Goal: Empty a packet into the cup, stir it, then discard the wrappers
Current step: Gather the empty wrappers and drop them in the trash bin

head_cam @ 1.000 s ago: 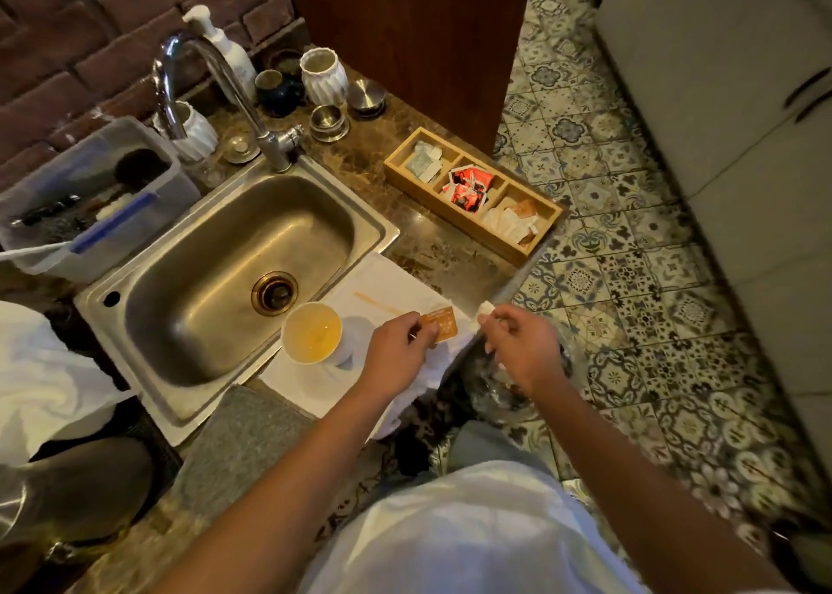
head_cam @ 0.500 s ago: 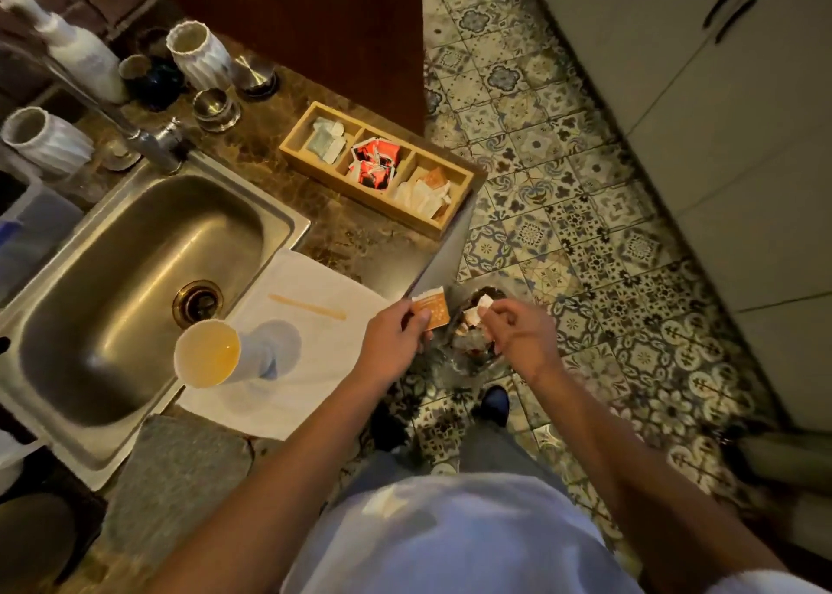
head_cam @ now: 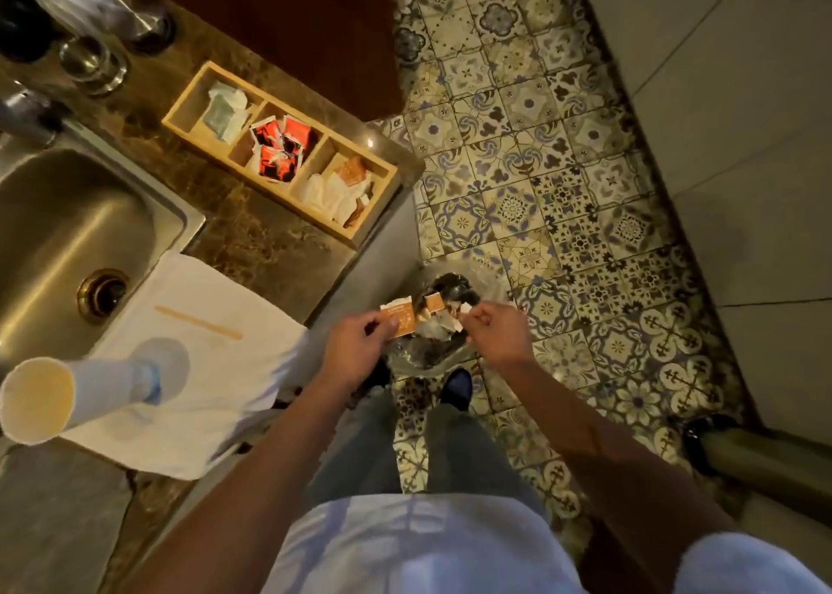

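Note:
My left hand [head_cam: 360, 345] pinches an orange opened packet wrapper [head_cam: 400, 320] over a small bin with a clear plastic liner [head_cam: 427, 361] on the floor beside the counter. My right hand [head_cam: 495, 334] is closed at the fingertips on a small white torn scrap [head_cam: 465, 308] above the same bin. A second orange piece [head_cam: 435, 302] shows between my hands over the bin; I cannot tell if it is held. The white paper cup [head_cam: 108, 381] holding pale yellow liquid stands on a white towel [head_cam: 211, 381] at the left, with a wooden stir stick [head_cam: 198, 322] lying beside it.
A wooden three-part organizer [head_cam: 376, 215] with packets sits at the counter's corner. The steel sink [head_cam: 67, 242] lies to the left, jars and cups at the back. Patterned floor tiles [head_cam: 562, 188] stretch to the right, bounded by white cabinets [head_cam: 743, 143]. My shoe [head_cam: 455, 385] stands near the bin.
My view has swung right and down toward the floor. Both hands have moved off the counter's edge and now hover over the bin, still gripping the wrapper pieces.

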Tool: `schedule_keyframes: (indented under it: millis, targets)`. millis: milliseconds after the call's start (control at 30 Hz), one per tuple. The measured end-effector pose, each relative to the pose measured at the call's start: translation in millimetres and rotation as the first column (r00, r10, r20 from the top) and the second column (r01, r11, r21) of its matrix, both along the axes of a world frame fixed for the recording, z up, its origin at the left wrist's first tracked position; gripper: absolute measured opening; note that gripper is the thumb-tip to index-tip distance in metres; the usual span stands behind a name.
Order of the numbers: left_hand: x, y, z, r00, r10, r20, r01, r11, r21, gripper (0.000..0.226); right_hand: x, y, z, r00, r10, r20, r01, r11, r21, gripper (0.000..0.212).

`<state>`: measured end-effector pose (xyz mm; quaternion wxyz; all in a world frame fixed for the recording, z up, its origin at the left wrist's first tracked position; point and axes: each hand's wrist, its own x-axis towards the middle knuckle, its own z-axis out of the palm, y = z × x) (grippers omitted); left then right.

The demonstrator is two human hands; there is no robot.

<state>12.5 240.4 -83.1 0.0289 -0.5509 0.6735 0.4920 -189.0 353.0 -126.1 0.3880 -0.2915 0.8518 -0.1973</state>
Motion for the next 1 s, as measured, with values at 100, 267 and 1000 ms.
schedule_keyframes:
  millis: [100, 267, 1000]
  targets:
    - [-14, -1, -26, 0.999, -0.04, 0.016, 0.038, 0.997, 0.074, 0.017, -8, 0, -28, 0.996, -0.092, 0.022, 0.091, 0.996, 0.013, 0.023]
    - [-38, 2, -87, 0.993, -0.114, 0.009, 0.112, 0.985, 0.135, 0.018, -12, 4, -79, 0.993, -0.101, 0.065, 0.095, 0.992, 0.083, 0.029]
    - [-55, -25, -340, 0.936, -0.217, 0.278, 0.16, 0.964, 0.212, 0.033, 12, -15, -300, 0.924, -0.364, 0.115, 0.31, 0.893, 0.327, 0.036]
